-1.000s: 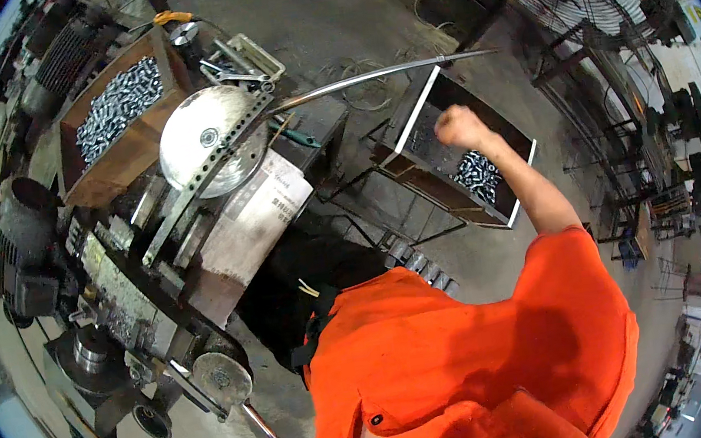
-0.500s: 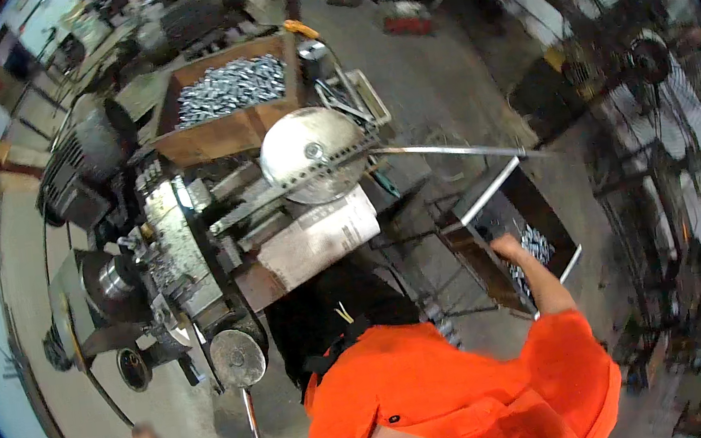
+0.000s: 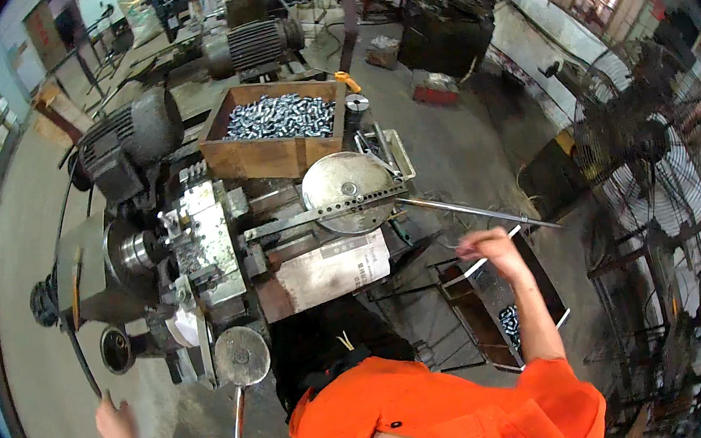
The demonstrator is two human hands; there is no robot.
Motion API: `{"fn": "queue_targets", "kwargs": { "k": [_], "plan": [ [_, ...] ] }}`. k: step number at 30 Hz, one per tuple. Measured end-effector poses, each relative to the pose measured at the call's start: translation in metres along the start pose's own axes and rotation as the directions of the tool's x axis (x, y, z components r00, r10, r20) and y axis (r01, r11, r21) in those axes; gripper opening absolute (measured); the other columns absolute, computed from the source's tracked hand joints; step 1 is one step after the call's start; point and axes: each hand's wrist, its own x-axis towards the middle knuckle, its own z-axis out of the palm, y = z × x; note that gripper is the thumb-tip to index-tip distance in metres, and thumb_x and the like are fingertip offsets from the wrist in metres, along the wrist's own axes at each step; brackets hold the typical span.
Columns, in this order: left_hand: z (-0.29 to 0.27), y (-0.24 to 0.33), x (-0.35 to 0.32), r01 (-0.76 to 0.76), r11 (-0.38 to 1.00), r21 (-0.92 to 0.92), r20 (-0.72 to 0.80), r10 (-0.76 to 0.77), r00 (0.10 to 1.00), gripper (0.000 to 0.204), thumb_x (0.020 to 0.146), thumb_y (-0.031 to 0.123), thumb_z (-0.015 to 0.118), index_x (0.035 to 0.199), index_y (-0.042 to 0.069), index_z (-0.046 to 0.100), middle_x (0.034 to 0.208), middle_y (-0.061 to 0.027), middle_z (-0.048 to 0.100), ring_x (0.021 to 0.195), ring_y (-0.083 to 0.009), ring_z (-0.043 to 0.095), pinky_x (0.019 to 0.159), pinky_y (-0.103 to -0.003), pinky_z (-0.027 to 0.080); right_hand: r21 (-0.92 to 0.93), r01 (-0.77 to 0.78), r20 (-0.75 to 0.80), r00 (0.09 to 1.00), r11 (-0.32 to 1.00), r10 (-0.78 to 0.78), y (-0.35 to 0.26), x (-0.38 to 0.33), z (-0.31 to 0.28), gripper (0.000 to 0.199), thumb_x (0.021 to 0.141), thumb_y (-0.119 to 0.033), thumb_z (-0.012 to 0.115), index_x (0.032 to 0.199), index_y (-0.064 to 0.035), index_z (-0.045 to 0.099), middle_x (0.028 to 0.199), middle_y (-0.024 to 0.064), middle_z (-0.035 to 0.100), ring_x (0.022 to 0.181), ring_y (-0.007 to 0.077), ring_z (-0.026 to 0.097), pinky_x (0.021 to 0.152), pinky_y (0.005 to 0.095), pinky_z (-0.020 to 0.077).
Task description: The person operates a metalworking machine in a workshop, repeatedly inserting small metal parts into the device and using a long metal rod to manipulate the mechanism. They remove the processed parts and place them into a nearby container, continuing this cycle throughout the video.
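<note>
At the lower left my left hand (image 3: pixel 115 420) is closed at the lower end of a dark rod (image 3: pixel 86 365) on the lathe-like machine; motion blurs its fingers slightly. My right hand (image 3: pixel 490 247) is raised over the far edge of a metal bin (image 3: pixel 460 311), its fingers pinched together. Whatever sits between those fingertips is too small to name. Small shiny metal parts (image 3: pixel 510 322) lie inside the bin. Left of centre stands the machine, with a round chuck (image 3: pixel 140 250) and a cross slide (image 3: pixel 211 236).
A wooden box (image 3: pixel 260 157) full of small metal parts stands behind a round metal plate (image 3: pixel 336 170). A long metal bar (image 3: pixel 481 210) juts right from it. One lever with a disc end (image 3: pixel 242 355) is near my lap. A large fan (image 3: pixel 652 147) stands at right.
My right hand has come up out of the bin toward its far edge. My left hand has shifted left with the rod's end. The view has tilted up.
</note>
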Motion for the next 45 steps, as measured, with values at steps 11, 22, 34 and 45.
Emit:
{"fn": "queue_targets", "kwargs": {
  "k": [11, 22, 34, 45],
  "plan": [
    [-0.051, 0.259, -0.010, 0.386, -0.288, -0.876, 0.112, 0.658, 0.744, 0.029, 0.093, 0.022, 0.045, 0.100, -0.004, 0.057, 0.078, -0.0118, 0.064, 0.070, -0.0217, 0.064, 0.067, -0.032, 0.051, 0.292, 0.697, 0.671, 0.339, 0.655, -0.660, -0.123, 0.020, 0.310, 0.053, 0.050, 0.004, 0.050, 0.100, -0.0017, 0.065, 0.116, 0.0161, 0.051, 0.112, 0.0286, 0.049, 0.085, 0.0322, 0.0438],
    [-0.019, 0.280, -0.023, 0.521, -0.642, -0.562, 0.056, 0.599, 0.799, 0.030, 0.092, 0.026, 0.047, 0.090, -0.002, 0.058, 0.066, -0.0092, 0.061, 0.056, -0.0187, 0.060, 0.052, -0.030, 0.050, 0.198, 0.778, 0.586, 0.393, 0.596, -0.708, -0.104, 0.027, 0.317, 0.051, 0.050, -0.008, 0.053, 0.099, -0.0009, 0.067, 0.117, 0.0198, 0.050, 0.107, 0.0298, 0.051, 0.092, 0.0380, 0.0381],
    [-0.034, 0.254, 0.000, 0.011, 0.027, -1.000, 0.018, 0.295, 0.955, 0.029, 0.085, 0.024, 0.063, 0.068, 0.000, 0.061, 0.052, 0.0004, 0.054, 0.044, -0.0044, 0.047, 0.040, -0.020, 0.036, -0.031, 0.991, 0.706, 0.116, 0.133, -0.698, -0.119, 0.042, 0.343, 0.034, 0.053, -0.013, 0.060, 0.085, 0.0001, 0.062, 0.100, 0.0184, 0.056, 0.093, 0.0354, 0.054, 0.081, 0.0407, 0.0459],
    [-0.069, 0.150, 0.025, -0.347, 0.673, -0.653, 0.045, 0.492, 0.870, 0.036, 0.076, 0.016, 0.064, 0.109, 0.002, 0.055, 0.068, -0.0155, 0.062, 0.059, -0.0256, 0.061, 0.055, -0.036, 0.046, -0.104, 0.994, 0.867, 0.076, -0.030, -0.493, -0.147, 0.092, 0.411, 0.034, 0.053, -0.014, 0.062, 0.084, -0.0001, 0.065, 0.103, 0.0180, 0.058, 0.089, 0.0327, 0.056, 0.076, 0.0396, 0.0470]
  ]
}}
